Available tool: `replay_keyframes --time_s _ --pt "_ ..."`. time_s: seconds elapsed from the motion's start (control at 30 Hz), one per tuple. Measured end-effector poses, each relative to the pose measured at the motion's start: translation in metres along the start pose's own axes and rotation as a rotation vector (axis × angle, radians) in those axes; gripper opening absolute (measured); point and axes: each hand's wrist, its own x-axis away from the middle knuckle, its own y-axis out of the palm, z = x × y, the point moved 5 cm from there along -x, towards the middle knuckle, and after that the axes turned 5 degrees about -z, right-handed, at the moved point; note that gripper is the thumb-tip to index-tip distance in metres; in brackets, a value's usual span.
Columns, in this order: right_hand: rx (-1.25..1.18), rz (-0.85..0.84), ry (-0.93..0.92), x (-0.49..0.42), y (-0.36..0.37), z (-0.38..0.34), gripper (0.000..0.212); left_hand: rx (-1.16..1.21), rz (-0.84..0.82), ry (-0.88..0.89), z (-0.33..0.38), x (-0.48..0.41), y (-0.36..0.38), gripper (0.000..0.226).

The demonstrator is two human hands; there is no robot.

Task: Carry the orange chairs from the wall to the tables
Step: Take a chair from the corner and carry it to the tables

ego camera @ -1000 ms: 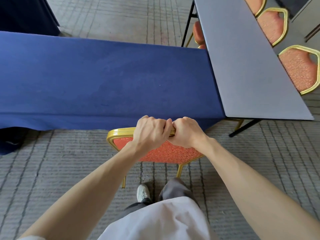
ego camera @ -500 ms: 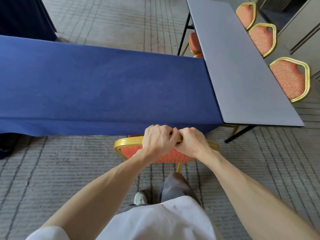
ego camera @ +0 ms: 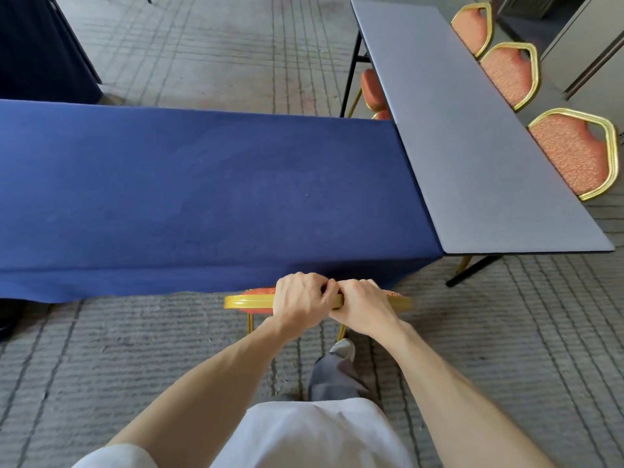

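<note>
The left hand (ego camera: 300, 298) and right hand (ego camera: 363, 307) curl their fingers (ego camera: 315, 286) around the top rail of the orange chair (ego camera: 246, 301), tucked at the near edge of the blue-covered bench (ego camera: 202, 197); placing seems nearly finished, and releasing probably comes next.

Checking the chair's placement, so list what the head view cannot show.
All in the head view.
Held chair: seat and front legs hidden under the blue tablecloth.
Its top rail's middle: covered by the left hand and right hand.
Three chairs beyond the grey table: seats and legs hidden by its top.
</note>
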Motion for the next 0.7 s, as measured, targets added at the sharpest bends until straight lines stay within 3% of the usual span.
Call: replay_keyframes --time_s 0.27,0.57,0.7 --pt "-0.05 -0.001 -0.009 -0.051 -0.019 0.017 0.017 -0.027 0.019 0.047 -0.001 -0.054 -0.002 0.045" --pt "-0.051 -0.179 -0.107 -0.085 -0.03 0.036 0.017 -0.011 0.023 0.019 -0.006 -0.082 0.002 0.043" --pt "-0.028 -0.26 -0.112 -0.087 -0.034 0.031 0.015 0.067 -0.069 -0.026 -0.007 -0.084 0.001 0.038"
